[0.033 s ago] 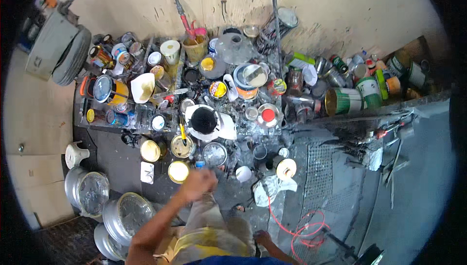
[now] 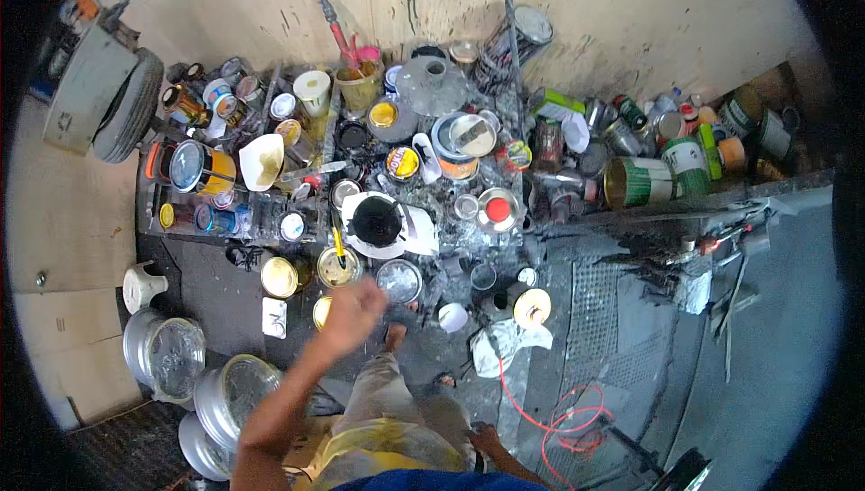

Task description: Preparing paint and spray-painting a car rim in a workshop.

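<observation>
My left hand (image 2: 357, 313) reaches forward over the floor, blurred, its finger shape and contents unclear. It is just above a cream-topped tin (image 2: 321, 312), partly covered by it. Beyond it are a yellow-handled brush (image 2: 339, 243) at an open tin (image 2: 334, 268) and a round grey container (image 2: 399, 282). Behind these, a pot of black liquid (image 2: 377, 221) stands on white paper. My right hand (image 2: 483, 437) hangs low beside my right leg, its fingers too small and dark to read.
A paint-smeared bench (image 2: 426, 187) carries several cans. Silver wheel rims (image 2: 138, 347) are stacked at lower left near a white stool (image 2: 140, 284). A red hose (image 2: 577, 410) coils at lower right. More tins (image 2: 640, 183) lie along the right shelf, before a stained wall (image 2: 613, 22).
My left hand has moved forward and slightly left, toward the tins. A bare foot now shows just to the right of that hand.
</observation>
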A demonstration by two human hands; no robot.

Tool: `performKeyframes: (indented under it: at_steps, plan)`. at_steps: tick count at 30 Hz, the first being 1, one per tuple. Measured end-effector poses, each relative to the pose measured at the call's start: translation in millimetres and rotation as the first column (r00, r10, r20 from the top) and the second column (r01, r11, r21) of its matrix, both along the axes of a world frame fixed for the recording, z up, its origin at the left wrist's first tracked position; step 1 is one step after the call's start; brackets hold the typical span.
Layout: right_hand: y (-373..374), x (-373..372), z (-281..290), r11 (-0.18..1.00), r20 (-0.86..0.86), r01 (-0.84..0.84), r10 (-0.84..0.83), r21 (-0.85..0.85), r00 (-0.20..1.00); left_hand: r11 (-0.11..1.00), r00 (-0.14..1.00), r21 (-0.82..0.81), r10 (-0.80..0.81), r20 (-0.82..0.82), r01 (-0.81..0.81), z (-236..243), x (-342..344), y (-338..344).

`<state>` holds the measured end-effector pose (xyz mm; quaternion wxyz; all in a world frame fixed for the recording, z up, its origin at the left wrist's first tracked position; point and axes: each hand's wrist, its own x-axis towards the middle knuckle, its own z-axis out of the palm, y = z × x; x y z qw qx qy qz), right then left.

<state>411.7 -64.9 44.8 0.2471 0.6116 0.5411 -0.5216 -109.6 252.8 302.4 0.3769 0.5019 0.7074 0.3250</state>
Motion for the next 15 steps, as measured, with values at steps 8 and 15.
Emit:
performKeyframes:
  at_steps: [8, 15]
  plan:
    - [35, -115, 59, 0.977, 0.249, 0.211, -0.201, -0.015, 0.947, 0.929, 0.825, 0.129, -0.238, -0.513, 0.348, 1, -67, 232]
    - [63, -157, 17, 0.887, 0.471, 0.447, -0.346, -0.119, 0.812, 0.887, 0.609, -0.128, -0.404, -0.682, 0.444, -70, -57, 270]
